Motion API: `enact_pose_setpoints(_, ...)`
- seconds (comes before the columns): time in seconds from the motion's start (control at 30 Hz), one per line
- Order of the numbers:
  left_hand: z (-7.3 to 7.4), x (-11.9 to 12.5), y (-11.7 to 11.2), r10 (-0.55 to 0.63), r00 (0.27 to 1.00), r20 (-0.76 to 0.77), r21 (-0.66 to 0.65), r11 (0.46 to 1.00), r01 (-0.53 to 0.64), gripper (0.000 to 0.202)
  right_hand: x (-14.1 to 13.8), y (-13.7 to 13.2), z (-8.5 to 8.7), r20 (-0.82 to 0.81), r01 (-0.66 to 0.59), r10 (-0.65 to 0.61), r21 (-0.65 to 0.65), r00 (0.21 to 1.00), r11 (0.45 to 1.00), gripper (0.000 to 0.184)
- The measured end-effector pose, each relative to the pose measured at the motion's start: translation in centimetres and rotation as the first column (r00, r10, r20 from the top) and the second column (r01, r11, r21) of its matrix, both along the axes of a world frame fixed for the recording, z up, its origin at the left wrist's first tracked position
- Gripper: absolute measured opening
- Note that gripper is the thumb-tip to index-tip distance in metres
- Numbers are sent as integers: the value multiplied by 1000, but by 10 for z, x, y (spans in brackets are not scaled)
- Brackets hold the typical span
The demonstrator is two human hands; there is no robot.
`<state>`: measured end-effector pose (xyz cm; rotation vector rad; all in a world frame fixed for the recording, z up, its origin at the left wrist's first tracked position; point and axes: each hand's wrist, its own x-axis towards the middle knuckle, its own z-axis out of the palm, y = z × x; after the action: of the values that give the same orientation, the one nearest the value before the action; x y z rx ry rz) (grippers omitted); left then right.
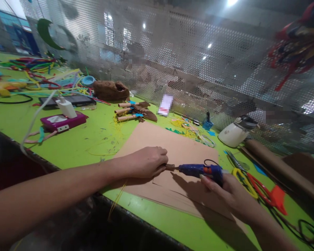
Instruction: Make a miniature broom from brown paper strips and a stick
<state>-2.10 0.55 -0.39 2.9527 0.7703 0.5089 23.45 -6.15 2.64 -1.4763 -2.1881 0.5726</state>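
A green worktop [73, 143] runs along a perforated screen [172, 45]. Near its front edge the left hand [146, 163], fingers pinching a small brown piece [170, 167], should stay steady and clear of hot glue — the piece juts rightward past the fingertips, toward the blue glue gun [195, 170] that the right hand [232, 193] grips.

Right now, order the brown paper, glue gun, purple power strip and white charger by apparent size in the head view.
1. Brown paper
2. Glue gun and purple power strip: too alike to rank
3. White charger
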Motion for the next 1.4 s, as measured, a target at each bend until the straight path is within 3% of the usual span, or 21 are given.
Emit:
enact_pose_setpoints(1.07, 2, 0, -1, 26, 999, -25, -21, 999, -27, 28, 4, 1, 1, 7, 10, -10, -7, 1000, 1000, 35)
enact_pose_setpoints(1.27, 7, -1, -1, 66, 998, 13, -142, 988, -64, 29, 9, -1, 3, -100, 83, -90, -68, 991, 994, 39)
enact_pose_setpoints(1.4, 11, -3, 0, 172, 984, 37, -328, 933, -151, 30, 12, -2, 2, -149, 86, -104, -125, 983, 988, 40)
